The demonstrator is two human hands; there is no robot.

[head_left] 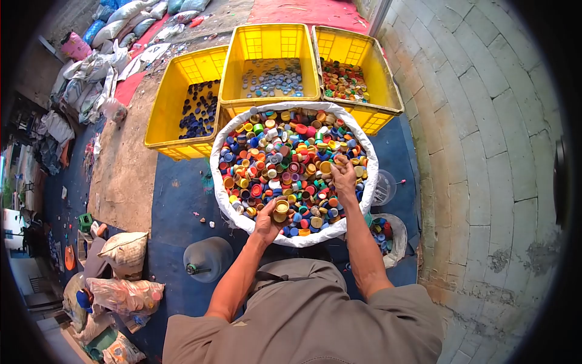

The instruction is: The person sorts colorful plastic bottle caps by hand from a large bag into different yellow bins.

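Observation:
A wide white sack [219, 193] with its rim rolled down stands in front of me, full of mixed plastic bottle caps [291, 167] in many colours. Over the near side of the sack, my left hand [267, 223] is closed around a yellow bottle cap [281, 207], possibly stacked with another. My right hand [345, 179] is above the right part of the pile, its fingers bent together. Whatever lies between those fingertips is too small to make out.
Behind the sack stand three yellow crates: a left one [165, 97] with dark blue caps, a middle one [267, 42] with light blue caps, a right one [357, 45] with red-orange caps. A grey jug [209, 258] sits left; a block wall [473, 164] rises right.

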